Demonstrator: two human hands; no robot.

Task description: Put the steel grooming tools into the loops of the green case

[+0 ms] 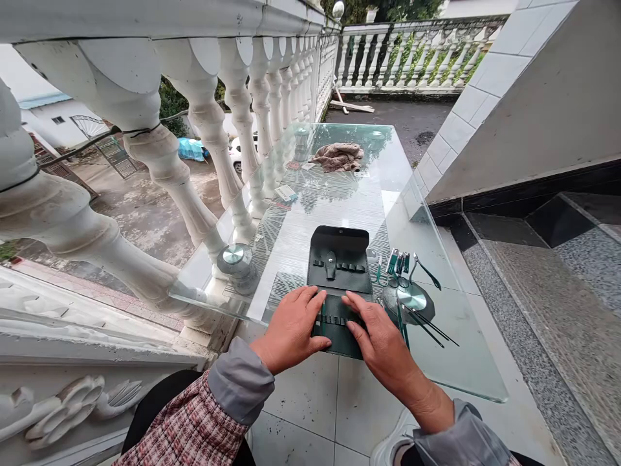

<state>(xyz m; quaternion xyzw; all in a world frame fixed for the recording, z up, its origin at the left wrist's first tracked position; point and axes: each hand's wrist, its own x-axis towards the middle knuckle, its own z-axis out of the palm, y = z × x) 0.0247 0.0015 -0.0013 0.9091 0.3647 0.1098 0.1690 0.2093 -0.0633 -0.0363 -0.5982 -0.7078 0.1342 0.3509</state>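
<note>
A black manicure case (339, 281) lies unfolded on the glass table, its flap standing up at the far end. Elastic loops run across both panels, and a slim green tool (322, 310) sits at the left of the near row. My left hand (294, 327) rests on the near panel's left edge, thumb and fingers apart. On the opposite edge lies my right hand (383, 340), fingers likewise spread. Right of the case are small scissors (381, 275), several nail clippers (398, 262), cuticle nippers (427, 270) and several thin dark tools (429, 327).
The glass table (466, 362) has round metal supports, one (236, 255) at its left. A crumpled brown cloth (338, 157) and a small card (286, 193) lie farther back. White balusters (167, 175) line the left side; stone steps (528, 278) rise at right.
</note>
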